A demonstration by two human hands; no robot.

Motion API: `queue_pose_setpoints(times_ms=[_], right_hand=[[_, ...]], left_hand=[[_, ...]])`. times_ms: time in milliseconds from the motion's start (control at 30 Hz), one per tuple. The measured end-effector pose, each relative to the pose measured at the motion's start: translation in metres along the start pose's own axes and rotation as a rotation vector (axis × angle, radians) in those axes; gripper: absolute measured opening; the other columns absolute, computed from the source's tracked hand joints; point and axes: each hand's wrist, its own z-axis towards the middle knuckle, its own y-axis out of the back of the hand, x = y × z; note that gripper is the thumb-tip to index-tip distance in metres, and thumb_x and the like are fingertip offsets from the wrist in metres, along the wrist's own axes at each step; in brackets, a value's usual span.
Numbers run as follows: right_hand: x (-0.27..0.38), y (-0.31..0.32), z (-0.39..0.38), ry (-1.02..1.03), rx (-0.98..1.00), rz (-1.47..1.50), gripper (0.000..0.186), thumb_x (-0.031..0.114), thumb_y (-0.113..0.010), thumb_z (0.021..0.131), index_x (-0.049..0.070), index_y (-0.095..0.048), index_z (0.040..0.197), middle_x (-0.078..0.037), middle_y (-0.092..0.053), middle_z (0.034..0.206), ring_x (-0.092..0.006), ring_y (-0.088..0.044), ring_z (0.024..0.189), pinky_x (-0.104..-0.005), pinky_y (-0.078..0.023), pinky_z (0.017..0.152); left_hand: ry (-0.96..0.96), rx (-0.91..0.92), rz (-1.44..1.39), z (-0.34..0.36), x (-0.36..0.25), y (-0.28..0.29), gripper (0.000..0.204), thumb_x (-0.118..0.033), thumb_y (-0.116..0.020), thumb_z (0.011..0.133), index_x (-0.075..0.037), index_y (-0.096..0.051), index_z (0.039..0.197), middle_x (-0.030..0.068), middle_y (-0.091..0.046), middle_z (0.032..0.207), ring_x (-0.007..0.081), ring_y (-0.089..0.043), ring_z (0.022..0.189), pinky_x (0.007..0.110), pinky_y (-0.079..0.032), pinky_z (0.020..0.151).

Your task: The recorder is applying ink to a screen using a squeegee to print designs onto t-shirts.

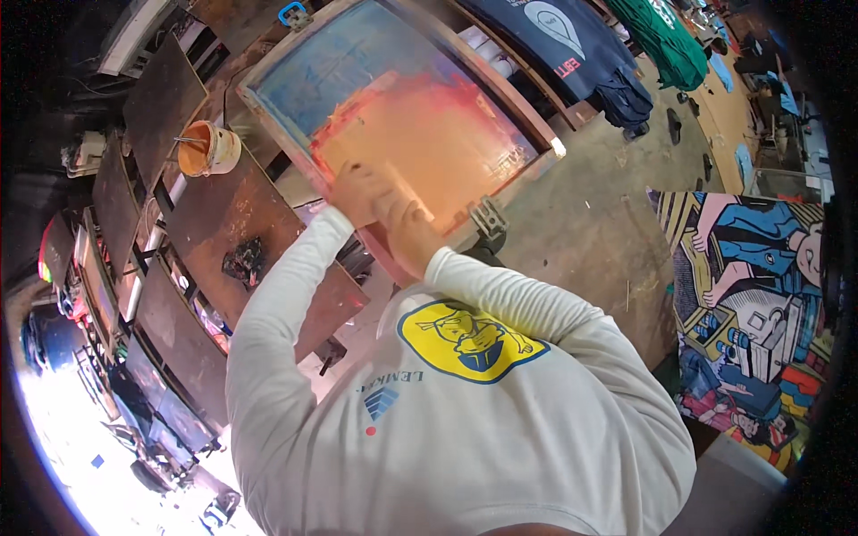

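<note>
A screen-printing frame [268,125] lies in front of me, its mesh blue at the far end and smeared with orange and red ink [420,134] over the nearer part. Both my hands are at the frame's near left, close together and low over the inked mesh. My left hand [360,192] is closed, fingers curled. Beside it, slightly nearer to me, my right hand [411,239] is curled too. What they grip is mostly covered by the fingers; a pale edge shows beside the right hand. A metal hinge clamp [487,217] sits at the frame's near right corner.
A white bucket [222,150] with orange ink inside stands on dark boards [228,210] at the left. Dark blue [563,54] and green [657,40] printed shirts lie at the far right. A colourful cartoon panel [751,313] is at my right.
</note>
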Motion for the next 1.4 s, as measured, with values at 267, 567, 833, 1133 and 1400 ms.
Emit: queue_pose_setpoints(times_ms=[267, 567, 833, 1133, 1400], right_hand=[[-0.023, 0.056, 0.025, 0.003, 0.303, 0.484, 0.031, 0.015, -0.065, 0.08, -0.002, -0.053, 0.103, -0.024, -0.062, 0.093, -0.0407, -0.065, 0.084, -0.0494, -0.053, 0.07], [-0.036, 0.026, 0.007, -0.185, 0.247, 0.197, 0.048, 0.018, -0.068, 0.078, -0.008, -0.048, 0.113, -0.026, -0.063, 0.1, -0.0393, -0.066, 0.083, -0.0464, -0.055, 0.071], [-0.005, 0.025, 0.015, -0.001, 0.201, 0.099, 0.045, 0.01, -0.055, 0.082, -0.018, -0.049, 0.116, -0.031, -0.061, 0.107, -0.0357, -0.064, 0.087, -0.0376, -0.056, 0.077], [-0.06, 0.045, 0.034, -0.126, 0.296, 0.507, 0.031, 0.018, -0.067, 0.073, 0.002, -0.06, 0.098, -0.024, -0.066, 0.081, -0.0403, -0.066, 0.075, -0.0505, -0.053, 0.062], [-0.113, 0.029, 0.052, -0.117, 0.247, 0.367, 0.038, 0.015, -0.068, 0.068, -0.002, -0.057, 0.1, -0.026, -0.066, 0.09, -0.0423, -0.063, 0.087, -0.0466, -0.05, 0.086]], left_hand=[[-0.013, 0.117, 0.073, 0.017, 0.004, 0.018, 0.013, -0.026, -0.069, 0.074, -0.017, -0.068, 0.084, -0.0024, -0.071, 0.091, 0.0202, -0.062, 0.088, 0.04, -0.041, 0.088], [0.023, 0.107, 0.049, 0.027, -0.009, -0.014, 0.026, -0.022, -0.068, 0.074, -0.017, -0.07, 0.099, -0.0005, -0.071, 0.107, 0.0176, -0.062, 0.103, 0.042, -0.039, 0.096], [0.098, 0.092, 0.037, -0.016, 0.001, -0.006, 0.032, -0.019, -0.07, 0.072, -0.016, -0.071, 0.105, -0.0002, -0.071, 0.111, 0.0189, -0.062, 0.102, 0.042, -0.038, 0.096], [-0.055, 0.462, 0.042, 0.062, 0.007, 0.037, 0.027, -0.017, -0.073, 0.064, -0.015, -0.065, 0.09, 0.0012, -0.066, 0.09, 0.0234, -0.062, 0.096, 0.04, -0.042, 0.086], [-0.125, 0.603, 0.009, 0.141, -0.009, 0.061, 0.039, -0.021, -0.081, 0.062, -0.013, -0.061, 0.095, 0.0069, -0.066, 0.094, 0.0306, -0.061, 0.096, 0.044, -0.049, 0.085]])
